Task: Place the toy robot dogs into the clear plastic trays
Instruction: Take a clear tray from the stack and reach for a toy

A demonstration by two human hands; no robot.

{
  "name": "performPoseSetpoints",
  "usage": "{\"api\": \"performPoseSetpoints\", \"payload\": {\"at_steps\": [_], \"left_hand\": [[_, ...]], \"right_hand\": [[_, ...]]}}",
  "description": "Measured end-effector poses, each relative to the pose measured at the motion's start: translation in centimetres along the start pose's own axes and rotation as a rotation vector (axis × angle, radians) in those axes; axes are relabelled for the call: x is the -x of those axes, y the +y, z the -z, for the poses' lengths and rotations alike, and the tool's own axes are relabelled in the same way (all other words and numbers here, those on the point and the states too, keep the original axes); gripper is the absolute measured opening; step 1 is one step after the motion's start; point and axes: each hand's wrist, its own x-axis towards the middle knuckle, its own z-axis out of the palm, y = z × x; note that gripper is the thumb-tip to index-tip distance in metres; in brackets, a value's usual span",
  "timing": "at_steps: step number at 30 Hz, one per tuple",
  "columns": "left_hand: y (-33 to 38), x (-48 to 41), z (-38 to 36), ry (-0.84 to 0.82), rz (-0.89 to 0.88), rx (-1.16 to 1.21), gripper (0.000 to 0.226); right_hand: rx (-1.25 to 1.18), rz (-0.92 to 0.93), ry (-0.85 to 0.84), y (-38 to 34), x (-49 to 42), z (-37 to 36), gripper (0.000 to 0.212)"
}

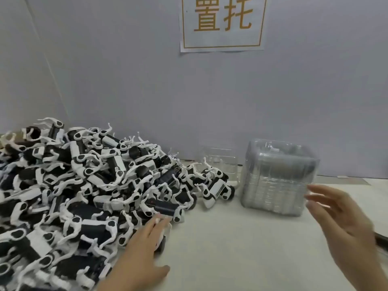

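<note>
A big heap of black-and-white toy robot dogs [84,185] covers the left half of the table. One dog [216,189] lies at the heap's right end. A tall stack of clear plastic trays [277,177] stands right of centre near the wall. My left hand [144,248] rests at the heap's lower right edge, fingers spread and touching dogs, gripping none that I can see. My right hand [344,223] hovers open just right of the tray stack, fingertips near its side, blurred.
A single clear tray [222,158] leans behind the heap's right end against the grey wall [147,80]. A paper sign [222,24] hangs on the wall. The white tabletop [241,248] spreads between my hands. A dark object [381,238] shows at the right edge.
</note>
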Motion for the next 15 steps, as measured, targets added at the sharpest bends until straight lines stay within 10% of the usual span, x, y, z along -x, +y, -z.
{"api": "performPoseSetpoints", "payload": {"at_steps": [7, 15], "left_hand": [[-1.7, -1.0, -0.2, 0.134, -0.090, -0.055, 0.090], [2.0, -4.4, -1.2, 0.426, -0.296, -0.163, 0.084]], "right_hand": [[0.091, -0.250, -0.039, 5.0, 2.1, -0.7, 0.044], [0.557, 0.009, -0.083, 4.6, -8.1, -1.6, 0.031]]}}
